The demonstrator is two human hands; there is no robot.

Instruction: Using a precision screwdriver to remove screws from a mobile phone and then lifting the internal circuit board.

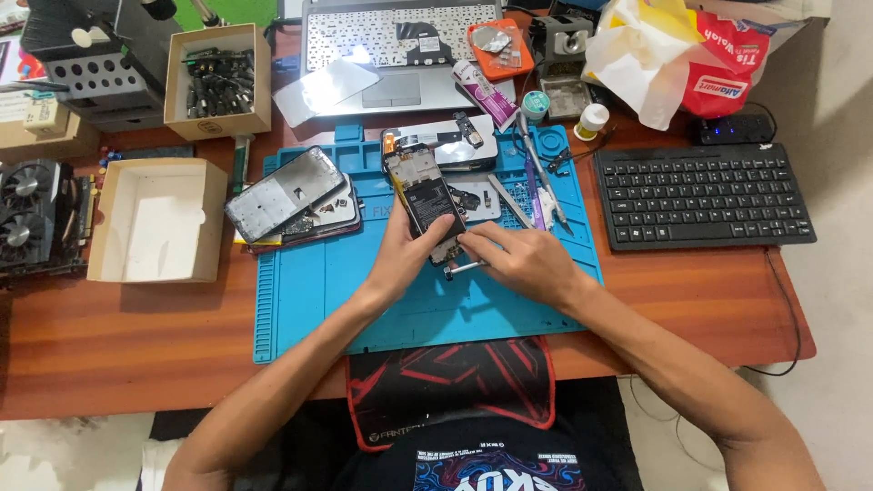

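Note:
An opened smartphone (420, 195) with its back removed lies tilted on the blue repair mat (309, 291). My left hand (403, 252) grips the phone's lower left edge. My right hand (518, 261) rests at the phone's lower right corner, pinching a small metal tool (464, 267) against it. A second opened phone body and a dark screen panel (284, 194) lie stacked at the mat's left side. Tweezers and thin tools (536, 186) lie on the mat just right of the phone.
A laptop (400, 45) stands behind the mat. A black keyboard (702, 194) is at the right. An empty white box (155, 220), a box of dark parts (219, 82) and a graphics card (32, 214) sit at the left. Plastic bags (673, 55) lie far right.

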